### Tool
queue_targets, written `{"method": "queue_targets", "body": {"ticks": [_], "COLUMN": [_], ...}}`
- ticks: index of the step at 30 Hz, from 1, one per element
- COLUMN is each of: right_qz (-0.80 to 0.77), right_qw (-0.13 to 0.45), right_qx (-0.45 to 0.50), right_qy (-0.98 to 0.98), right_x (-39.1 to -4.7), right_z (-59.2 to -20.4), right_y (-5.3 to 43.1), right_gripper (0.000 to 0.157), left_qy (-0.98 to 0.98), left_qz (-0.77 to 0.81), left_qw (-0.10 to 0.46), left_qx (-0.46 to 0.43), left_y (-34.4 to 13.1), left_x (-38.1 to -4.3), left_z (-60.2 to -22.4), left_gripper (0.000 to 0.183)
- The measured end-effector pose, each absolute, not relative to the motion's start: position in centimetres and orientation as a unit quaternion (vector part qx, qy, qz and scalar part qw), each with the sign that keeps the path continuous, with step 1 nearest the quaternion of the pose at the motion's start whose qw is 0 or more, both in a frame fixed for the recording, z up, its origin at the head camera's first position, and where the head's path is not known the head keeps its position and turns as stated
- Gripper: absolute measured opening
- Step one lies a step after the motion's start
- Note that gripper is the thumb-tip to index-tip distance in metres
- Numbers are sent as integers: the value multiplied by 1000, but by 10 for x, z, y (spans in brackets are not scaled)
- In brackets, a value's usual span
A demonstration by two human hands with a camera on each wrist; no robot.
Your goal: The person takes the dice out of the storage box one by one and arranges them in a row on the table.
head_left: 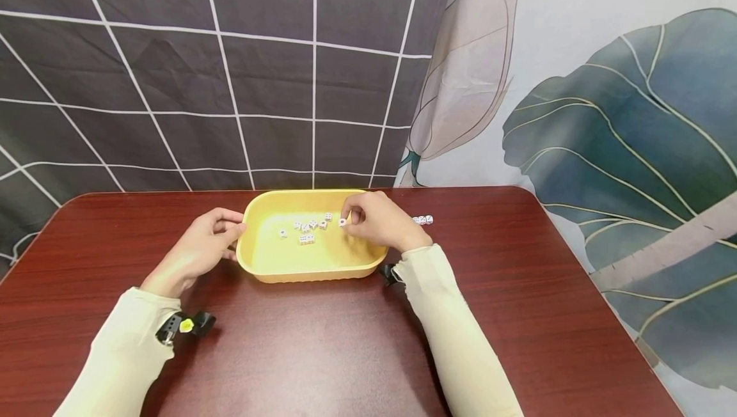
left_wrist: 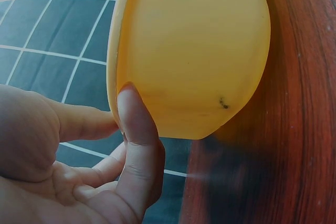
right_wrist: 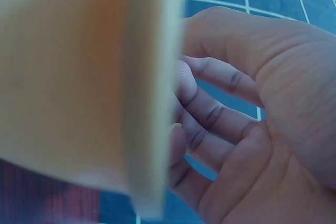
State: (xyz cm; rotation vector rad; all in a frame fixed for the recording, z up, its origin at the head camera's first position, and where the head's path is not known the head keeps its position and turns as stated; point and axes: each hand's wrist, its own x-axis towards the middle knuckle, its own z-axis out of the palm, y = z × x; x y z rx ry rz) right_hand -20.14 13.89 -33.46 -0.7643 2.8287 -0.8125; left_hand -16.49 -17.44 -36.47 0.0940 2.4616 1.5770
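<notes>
A yellow plastic basin [head_left: 313, 274] with rounded corners stands near the table's far edge. My left hand [head_left: 196, 247] pinches its left rim; in the left wrist view the thumb and fingers clasp the wall [left_wrist: 194, 45]. Over the basin's right side, my right hand [head_left: 380, 220] pinches a white die [head_left: 342, 222] between thumb and fingertips. Several more white dice [head_left: 313, 224] with dark and red pips lie scattered on the basin floor, left of that hand. In the right wrist view the blurred basin wall [right_wrist: 79, 87] hides my fingertips and the die.
A short row of dice [head_left: 423, 220] sits on the table to the right of the basin, partly covered by my right wrist. The reddish-brown wooden table [head_left: 299, 353] ends against a dark gridded cloth [head_left: 276, 78] and a leaf-patterned curtain [head_left: 564, 142].
</notes>
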Motion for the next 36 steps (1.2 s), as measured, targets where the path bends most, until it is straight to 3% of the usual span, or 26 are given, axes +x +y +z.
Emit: {"method": "queue_targets", "body": {"ticks": [14, 36], "right_qz": [-308, -314], "right_qw": [70, 38], "right_qx": [-220, -186], "right_qy": [923, 930], "right_x": [-201, -205], "right_z": [-323, -321], "right_y": [169, 214], "right_gripper": [8, 5], "left_qy": [836, 829], "left_qz": [536, 546], "left_qw": [113, 116], "left_qx": [27, 28], "left_y": [-174, -176], "left_x": [-165, -166], "left_z": [-363, -365], "left_gripper": [40, 40]}}
